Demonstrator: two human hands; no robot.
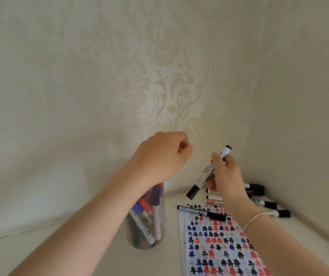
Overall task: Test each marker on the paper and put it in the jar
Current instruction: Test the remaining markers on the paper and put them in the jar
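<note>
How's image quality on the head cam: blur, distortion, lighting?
Head view: strong wide-angle bend, table edge curves; soft, even light with faint shadows on the wall; left hand and the marker in the right hand slightly soft; jar contents hazy; paper marks legible.

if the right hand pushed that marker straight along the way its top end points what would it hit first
Probably the wall. The right hand holds the marker tilted, top end aimed up and away; nothing else shows along that line, though depth is hard to judge.
</note>
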